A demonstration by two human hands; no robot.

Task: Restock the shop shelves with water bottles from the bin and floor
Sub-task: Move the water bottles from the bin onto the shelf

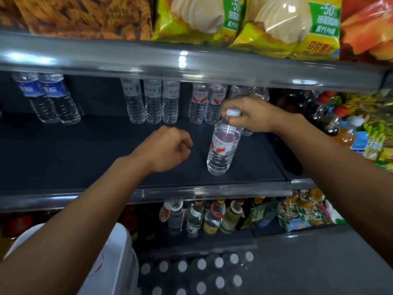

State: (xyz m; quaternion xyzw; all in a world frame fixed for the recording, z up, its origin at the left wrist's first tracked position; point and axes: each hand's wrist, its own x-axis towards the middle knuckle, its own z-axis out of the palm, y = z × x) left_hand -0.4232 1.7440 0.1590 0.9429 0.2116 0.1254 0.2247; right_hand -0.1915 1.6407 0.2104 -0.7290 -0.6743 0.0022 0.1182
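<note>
Head view of the middle shelf [85, 158]. My right hand [253, 116] pinches the white cap and neck of a water bottle [223, 147], fingers curled round the top; the bottle leans slightly, its base resting on the dark shelf near the front edge. My left hand [168, 147] hovers just left of the bottle, fingers loosely curled, holding nothing and touching nothing.

Hidden or cut off: the upper rail [191, 67] covers the caps and shoulders of all bottles at the back. My right hand hides most of the bottles behind it, so their number there cannot be told. Dark bottles at far right are too dim to make out.

Counts, back row: two blue-label bottles [49, 96] at left; three white-label bottles [153, 101] in the middle; two red-label bottles [207, 103] just left of my right hand, matching the held one.

Above: two yellow chip bags [244, 22], cropped by the frame top. Below: several mixed glass bottles [204, 218], partly behind the lower rail. On the floor: a pack of bottles [202, 271] seen as about a dozen white caps, cut off at the bottom, beside a white bin [119, 252] partly hidden by my left arm.
</note>
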